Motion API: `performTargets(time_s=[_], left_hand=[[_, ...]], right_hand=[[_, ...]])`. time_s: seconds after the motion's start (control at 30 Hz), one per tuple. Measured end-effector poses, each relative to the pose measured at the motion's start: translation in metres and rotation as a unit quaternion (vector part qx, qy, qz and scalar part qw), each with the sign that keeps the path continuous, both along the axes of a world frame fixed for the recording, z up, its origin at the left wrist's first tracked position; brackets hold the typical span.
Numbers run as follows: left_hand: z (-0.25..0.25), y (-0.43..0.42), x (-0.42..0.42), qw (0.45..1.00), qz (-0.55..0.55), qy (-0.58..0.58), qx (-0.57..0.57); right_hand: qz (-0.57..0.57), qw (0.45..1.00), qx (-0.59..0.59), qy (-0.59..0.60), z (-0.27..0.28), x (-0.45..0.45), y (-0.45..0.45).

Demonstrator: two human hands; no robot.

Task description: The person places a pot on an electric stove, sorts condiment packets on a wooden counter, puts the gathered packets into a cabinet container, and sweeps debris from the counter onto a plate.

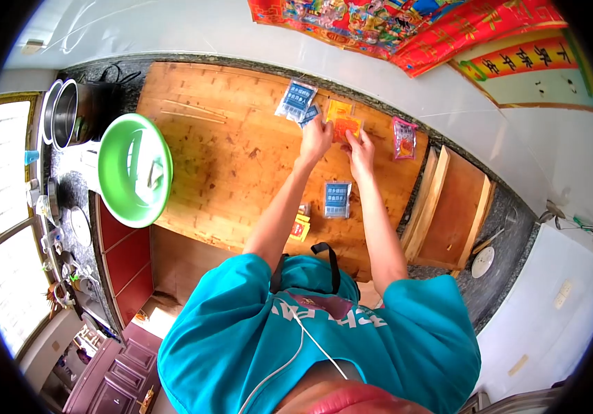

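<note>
Reaching over the wooden board (220, 159), the left hand (316, 143) curls at a blue packet (309, 114) and right hand (361, 159) touches an orange packet (345, 124) — can't tell if either's gripped.

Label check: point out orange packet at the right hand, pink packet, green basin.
Orange packet (344, 125): head view, uncovered part.
Pink packet (404, 139): head view, middle of upper face.
Green basin (118, 172): head view, bare inner wall.
</note>
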State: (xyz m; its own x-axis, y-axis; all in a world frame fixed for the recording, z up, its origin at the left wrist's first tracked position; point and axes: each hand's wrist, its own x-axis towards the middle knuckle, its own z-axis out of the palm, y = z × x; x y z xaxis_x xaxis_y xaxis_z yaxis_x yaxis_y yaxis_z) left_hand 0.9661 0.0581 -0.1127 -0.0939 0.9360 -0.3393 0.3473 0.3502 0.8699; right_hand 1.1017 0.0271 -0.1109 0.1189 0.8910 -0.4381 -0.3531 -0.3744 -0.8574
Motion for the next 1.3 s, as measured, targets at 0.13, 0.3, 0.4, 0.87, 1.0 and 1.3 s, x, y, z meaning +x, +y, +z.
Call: performTargets(time_s=[0.13, 0.3, 0.4, 0.87, 1.0, 1.3], left_hand=[[-0.032, 0.025, 0.004, 0.979, -0.001, 0.167, 0.115], [-0.01, 0.037, -0.003, 0.992, -0.063, 0.097, -0.044], [-0.002, 0.014, -0.006, 0.995, -0.072, 0.047, 0.043], [-0.001, -0.112, -0.069, 0.979, 0.094, -0.177, -0.021], [0.001, -0.117, -0.085, 0.973, 0.132, -0.188, -0.022], [-0.001, -0.13, -0.097, 0.953, 0.149, -0.258, -0.047]], right_hand=[[-0.01, 0.998, -0.024, -0.057, -0.03, 0.0, 0.034], [0.014, 0.988, -0.07, -0.14, -0.031, 0.002, 0.038], [0.045, 0.98, -0.087, -0.17, -0.006, 0.011, 0.021], [0.063, 0.885, 0.13, -0.443, -0.039, -0.027, -0.027], [0.078, 0.794, 0.112, -0.593, -0.033, -0.051, 0.005], [0.134, 0.895, 0.099, -0.415, -0.044, -0.044, -0.011]])
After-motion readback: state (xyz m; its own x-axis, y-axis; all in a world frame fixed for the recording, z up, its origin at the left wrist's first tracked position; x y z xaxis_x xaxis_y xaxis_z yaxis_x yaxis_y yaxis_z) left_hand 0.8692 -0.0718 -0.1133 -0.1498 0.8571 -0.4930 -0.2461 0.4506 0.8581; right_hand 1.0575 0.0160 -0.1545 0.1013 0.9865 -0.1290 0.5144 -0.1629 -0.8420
